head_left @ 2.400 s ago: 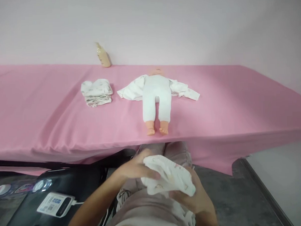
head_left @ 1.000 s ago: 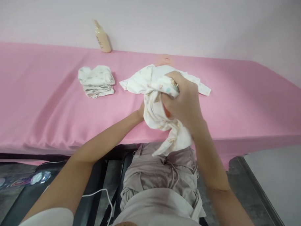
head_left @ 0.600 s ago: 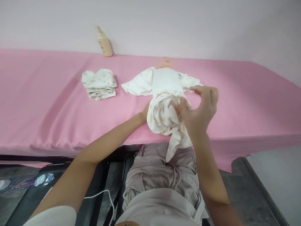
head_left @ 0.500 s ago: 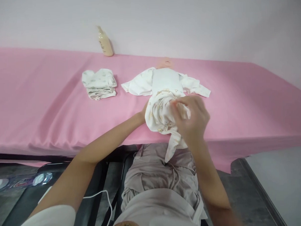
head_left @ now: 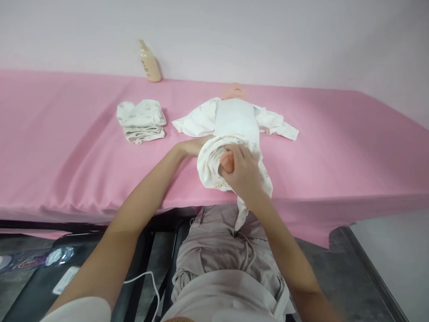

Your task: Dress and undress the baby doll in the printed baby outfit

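Note:
A baby doll (head_left: 237, 115) in a white long-sleeved top lies on its back, its head towards the wall and its sleeves spread. Bunched white baby trousers (head_left: 209, 168) with a small yellowish print surround its lower end, and one trouser leg hangs over the table's front edge. Out of the gathered cloth shows the doll's foot (head_left: 227, 161), with the fingers of my right hand (head_left: 246, 174) closed around it. My left hand (head_left: 195, 145) reaches against the left side of the bunched trousers; its fingers are hidden by the cloth.
A folded patterned cloth (head_left: 142, 121) lies left of the doll on the pink table cover (head_left: 76, 137). By the wall stands a cream pump bottle (head_left: 150, 64). Below the table edge are a dark seat (head_left: 29, 299), a plastic bottle (head_left: 31, 259) and a white cable (head_left: 153, 280).
My right hand has moved left and closed on the doll's foot, which now shows. My left hand has shifted left and away from me, and the bunched trousers have tilted left.

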Demonstrator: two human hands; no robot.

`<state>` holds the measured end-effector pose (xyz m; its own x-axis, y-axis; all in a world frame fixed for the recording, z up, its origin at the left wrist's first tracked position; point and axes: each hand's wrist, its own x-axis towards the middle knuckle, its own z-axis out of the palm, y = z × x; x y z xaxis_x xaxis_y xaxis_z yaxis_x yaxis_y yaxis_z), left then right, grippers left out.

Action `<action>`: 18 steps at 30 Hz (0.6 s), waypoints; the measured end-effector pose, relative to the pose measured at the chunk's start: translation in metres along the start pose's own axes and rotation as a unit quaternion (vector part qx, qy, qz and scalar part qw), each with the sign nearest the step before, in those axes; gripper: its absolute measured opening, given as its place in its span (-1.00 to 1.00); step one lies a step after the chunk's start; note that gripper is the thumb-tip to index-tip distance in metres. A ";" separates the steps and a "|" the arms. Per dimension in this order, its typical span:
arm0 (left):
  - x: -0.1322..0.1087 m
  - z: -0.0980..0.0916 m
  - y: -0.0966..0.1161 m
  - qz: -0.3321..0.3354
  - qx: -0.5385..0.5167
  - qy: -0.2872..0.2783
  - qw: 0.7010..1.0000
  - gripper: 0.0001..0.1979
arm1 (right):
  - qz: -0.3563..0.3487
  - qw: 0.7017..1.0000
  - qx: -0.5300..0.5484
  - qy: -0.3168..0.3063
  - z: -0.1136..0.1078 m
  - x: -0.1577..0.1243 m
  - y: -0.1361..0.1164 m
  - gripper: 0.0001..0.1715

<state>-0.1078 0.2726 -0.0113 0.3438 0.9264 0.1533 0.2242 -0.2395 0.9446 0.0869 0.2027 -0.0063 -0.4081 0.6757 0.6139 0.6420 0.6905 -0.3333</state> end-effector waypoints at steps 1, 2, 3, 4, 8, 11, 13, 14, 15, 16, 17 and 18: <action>0.000 -0.004 0.001 -0.017 -0.024 -0.047 0.998 -0.53 | -0.012 0.999 -0.032 -0.011 0.001 -0.004 -0.007 -0.73; 0.000 -0.008 0.003 -0.030 -0.051 -0.086 0.995 -0.51 | -0.023 0.998 -0.061 -0.024 0.002 -0.009 -0.015 -0.75; 0.000 -0.009 0.005 -0.036 -0.077 -0.106 0.991 -0.48 | -0.031 0.995 -0.087 -0.036 0.005 -0.013 -0.022 -0.77; 0.000 -0.009 0.008 -0.031 -0.093 -0.104 0.990 -0.47 | -0.036 0.993 -0.106 -0.046 0.010 -0.018 -0.029 -0.78; -0.003 0.002 0.026 0.001 0.027 -0.143 0.989 -0.52 | -0.026 0.988 -0.146 -0.049 0.034 -0.031 -0.051 -0.69; -0.004 0.013 0.031 0.012 0.116 -0.117 0.986 -0.54 | -0.008 0.991 -0.129 -0.039 0.038 -0.037 -0.059 -0.62; -0.002 0.016 0.027 0.022 0.097 -0.030 0.995 -0.60 | -0.014 0.996 -0.073 -0.042 0.028 -0.039 -0.059 -0.64; 0.000 0.017 0.023 0.025 0.076 0.020 0.997 -0.64 | -0.020 0.999 -0.035 -0.032 0.019 -0.039 -0.056 -0.66; 0.001 0.017 0.019 0.026 0.047 0.063 0.997 -0.66 | -0.023 1.000 0.002 -0.009 0.010 -0.039 -0.052 -0.68; 0.003 0.018 0.015 0.022 0.009 0.098 0.995 -0.68 | -0.020 0.999 0.032 0.023 0.000 -0.036 -0.046 -0.70; 0.005 0.018 0.013 0.013 -0.038 0.121 0.992 -0.68 | -0.010 0.997 0.052 0.058 -0.009 -0.033 -0.037 -0.72; 0.006 0.019 0.011 0.001 -0.090 0.133 0.987 -0.66 | 0.008 0.994 0.061 0.085 -0.016 -0.028 -0.027 -0.72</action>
<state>-0.0857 0.2694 -0.0054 0.0871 0.9754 0.2027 0.0510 -0.2076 0.9769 0.0908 0.1613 -0.0030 -0.2761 0.6407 0.7165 0.5601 0.7130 -0.4218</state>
